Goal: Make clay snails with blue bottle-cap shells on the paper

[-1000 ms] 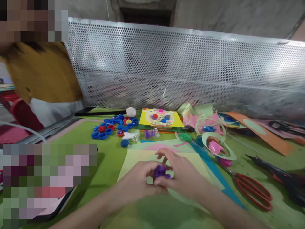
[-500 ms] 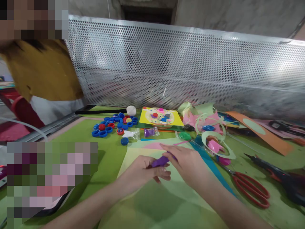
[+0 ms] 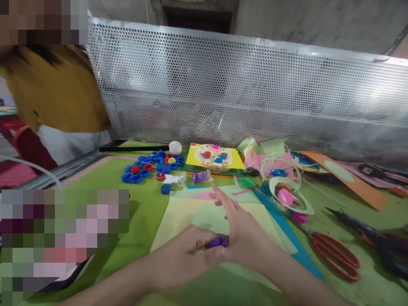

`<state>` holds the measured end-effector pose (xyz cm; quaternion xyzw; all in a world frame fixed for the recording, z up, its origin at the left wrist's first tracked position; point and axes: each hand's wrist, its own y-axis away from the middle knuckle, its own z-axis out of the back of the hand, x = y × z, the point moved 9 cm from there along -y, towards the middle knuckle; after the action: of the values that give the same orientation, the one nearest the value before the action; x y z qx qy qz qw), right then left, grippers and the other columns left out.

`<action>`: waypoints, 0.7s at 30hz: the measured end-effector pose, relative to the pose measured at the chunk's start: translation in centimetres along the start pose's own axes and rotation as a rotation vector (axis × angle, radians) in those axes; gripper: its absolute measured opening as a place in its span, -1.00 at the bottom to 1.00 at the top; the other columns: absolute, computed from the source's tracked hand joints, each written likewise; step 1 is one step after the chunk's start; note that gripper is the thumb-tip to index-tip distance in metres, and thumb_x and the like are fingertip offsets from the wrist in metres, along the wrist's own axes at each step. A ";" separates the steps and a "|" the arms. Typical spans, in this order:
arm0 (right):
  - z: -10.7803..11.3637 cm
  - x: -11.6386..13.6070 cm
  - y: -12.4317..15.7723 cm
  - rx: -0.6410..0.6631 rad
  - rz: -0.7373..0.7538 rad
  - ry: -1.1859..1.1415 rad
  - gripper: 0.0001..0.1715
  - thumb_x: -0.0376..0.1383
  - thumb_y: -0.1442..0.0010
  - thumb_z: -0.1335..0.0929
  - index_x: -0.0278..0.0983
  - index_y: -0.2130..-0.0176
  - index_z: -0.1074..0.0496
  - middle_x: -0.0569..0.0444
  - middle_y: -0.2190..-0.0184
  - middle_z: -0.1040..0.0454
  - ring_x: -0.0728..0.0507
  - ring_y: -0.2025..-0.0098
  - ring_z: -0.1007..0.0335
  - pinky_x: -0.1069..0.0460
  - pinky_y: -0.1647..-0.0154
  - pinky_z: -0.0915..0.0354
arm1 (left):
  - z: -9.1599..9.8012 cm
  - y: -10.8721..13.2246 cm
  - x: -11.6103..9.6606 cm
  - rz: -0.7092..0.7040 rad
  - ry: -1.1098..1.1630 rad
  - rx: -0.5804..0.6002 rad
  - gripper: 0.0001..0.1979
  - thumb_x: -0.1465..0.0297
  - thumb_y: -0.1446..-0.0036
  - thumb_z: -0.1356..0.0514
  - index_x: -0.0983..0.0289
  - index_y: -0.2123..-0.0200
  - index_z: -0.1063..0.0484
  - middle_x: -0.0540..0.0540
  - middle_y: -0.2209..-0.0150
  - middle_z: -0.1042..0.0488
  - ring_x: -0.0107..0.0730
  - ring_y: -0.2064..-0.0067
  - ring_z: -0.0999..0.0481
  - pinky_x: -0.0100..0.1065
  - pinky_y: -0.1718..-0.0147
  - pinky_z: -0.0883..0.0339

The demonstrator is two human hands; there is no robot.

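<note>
A small lump of purple clay [image 3: 218, 242] lies pressed between my two palms above a pale yellow-green paper sheet [image 3: 188, 216]. My left hand [image 3: 188, 251] is underneath, its fingers curled up against the lump. My right hand [image 3: 237, 227] lies over it with the fingers stretched out flat and pointing away from me. Most of the clay is hidden between the hands.
Blue and red bottle caps [image 3: 149, 166], a white ball [image 3: 175, 147], a yellow decorated card [image 3: 215, 156], clay packets [image 3: 201, 177], paper scraps [image 3: 270, 157], red scissors [image 3: 334, 253] and a black tool [image 3: 366, 231] lie on the green table. A perforated metal screen [image 3: 242, 89] stands behind. A person in yellow [image 3: 54, 89] is at left.
My hands have slid toward me over the paper. The right palm has moved along the clay, its fingers now straight and forward, and the lump looks shorter.
</note>
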<state>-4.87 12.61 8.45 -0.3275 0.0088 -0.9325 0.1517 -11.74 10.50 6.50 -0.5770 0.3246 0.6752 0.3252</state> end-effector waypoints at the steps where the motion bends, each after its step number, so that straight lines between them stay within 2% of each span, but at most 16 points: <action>1: 0.0 0.0 0.0 0.007 -0.001 0.013 0.30 -0.27 0.24 -0.45 -0.26 -0.33 0.23 -0.17 -0.22 -0.16 -0.32 -0.20 -0.14 -0.24 -0.07 -0.24 | 0.2 -0.1 0.1 0.007 -0.006 -0.027 -0.47 -0.08 -0.09 -0.04 0.23 0.63 -0.07 -0.14 0.61 0.04 -0.53 0.55 0.06 -0.38 0.58 0.19; 3: 0.1 -0.1 -0.1 0.002 -0.023 0.022 0.40 -0.16 0.25 -0.50 -0.25 -0.34 0.30 -0.18 -0.25 -0.11 -0.33 -0.23 -0.09 -0.25 -0.09 -0.22 | 0.7 -0.5 0.4 0.020 0.007 -0.085 -0.48 -0.02 -0.15 -0.02 0.24 0.65 -0.11 -0.14 0.64 0.00 -0.54 0.57 0.02 -0.40 0.58 0.13; 5: 0.1 -0.3 -0.1 0.000 -0.048 0.026 0.54 -0.04 0.33 -0.54 -0.22 -0.34 0.37 -0.17 -0.29 -0.02 -0.35 -0.26 -0.01 -0.26 -0.12 -0.19 | 1.5 -0.9 0.8 0.037 0.064 -0.130 -0.50 0.00 -0.15 -0.04 0.27 0.63 -0.26 -0.10 0.65 -0.17 -0.52 0.57 -0.17 -0.43 0.54 -0.05; 6: 0.0 -0.3 -0.1 0.005 -0.057 0.033 0.59 0.01 0.36 -0.55 -0.21 -0.34 0.40 -0.17 -0.31 0.03 -0.36 -0.28 0.03 -0.27 -0.13 -0.17 | 2.1 -1.0 1.0 0.050 0.103 -0.155 -0.53 0.02 -0.13 -0.08 0.28 0.57 -0.36 -0.05 0.62 -0.30 -0.47 0.52 -0.30 -0.43 0.48 -0.17; 8: -0.2 -0.3 0.1 0.025 -0.063 0.048 0.64 0.07 0.39 -0.54 -0.21 -0.34 0.43 -0.17 -0.34 0.14 -0.38 -0.32 0.13 -0.30 -0.17 -0.11 | 3.7 -1.1 1.5 0.070 0.182 -0.231 -0.62 0.06 -0.08 -0.18 0.28 0.33 -0.51 0.06 0.42 -0.53 -0.32 0.32 -0.51 -0.35 0.31 -0.33; 10: -0.5 -0.4 0.2 0.056 -0.075 0.035 0.60 0.11 0.32 -0.52 -0.21 -0.34 0.45 -0.18 -0.35 0.20 -0.37 -0.34 0.20 -0.30 -0.20 -0.06 | 5.2 -1.0 1.9 0.078 0.242 -0.314 -0.60 0.14 0.00 -0.28 0.24 0.13 -0.51 0.12 0.23 -0.60 -0.24 0.13 -0.54 -0.29 0.16 -0.36; 13: -0.6 -1.1 0.2 0.064 -0.121 -0.021 0.45 0.11 0.17 -0.46 -0.20 -0.34 0.43 -0.21 -0.34 0.16 -0.35 -0.34 0.18 -0.31 -0.20 -0.04 | 6.4 -0.9 2.5 0.084 0.307 -0.380 -0.59 0.18 0.07 -0.35 0.24 0.14 -0.54 0.13 0.23 -0.64 -0.21 0.11 -0.57 -0.25 0.09 -0.37; 16: -0.2 -1.9 -0.1 0.015 -0.129 -0.068 0.30 0.10 0.05 -0.40 -0.17 -0.34 0.40 -0.21 -0.32 0.10 -0.32 -0.33 0.14 -0.31 -0.20 -0.05 | 6.4 -1.0 3.0 0.099 0.363 -0.412 -0.61 0.18 0.10 -0.37 0.27 0.20 -0.57 0.15 0.30 -0.65 -0.16 0.15 -0.60 -0.17 0.09 -0.40; 19: 0.1 -2.2 -0.3 -0.020 -0.098 -0.094 0.18 0.09 -0.04 -0.35 -0.18 -0.33 0.37 -0.21 -0.32 0.11 -0.31 -0.32 0.10 -0.30 -0.20 -0.05 | 6.0 -1.1 2.9 0.090 0.409 -0.421 -0.54 0.17 0.16 -0.40 0.25 0.17 -0.56 0.17 0.25 -0.65 -0.10 0.09 -0.57 -0.16 0.10 -0.42; 21: 0.2 -2.1 -0.3 -0.025 -0.069 -0.096 0.12 0.08 -0.07 -0.33 -0.20 -0.33 0.34 -0.22 -0.32 0.11 -0.31 -0.33 0.12 -0.30 -0.20 -0.04 | 6.0 -1.1 2.6 0.070 0.453 -0.421 -0.49 0.08 0.20 -0.39 0.26 0.19 -0.57 0.18 0.25 -0.64 -0.07 0.09 -0.58 -0.16 0.12 -0.44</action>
<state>-3.30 13.56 7.33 -0.3737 0.0017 -0.9203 0.1157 -14.54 16.16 4.54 -0.7558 0.2617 0.5927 0.0946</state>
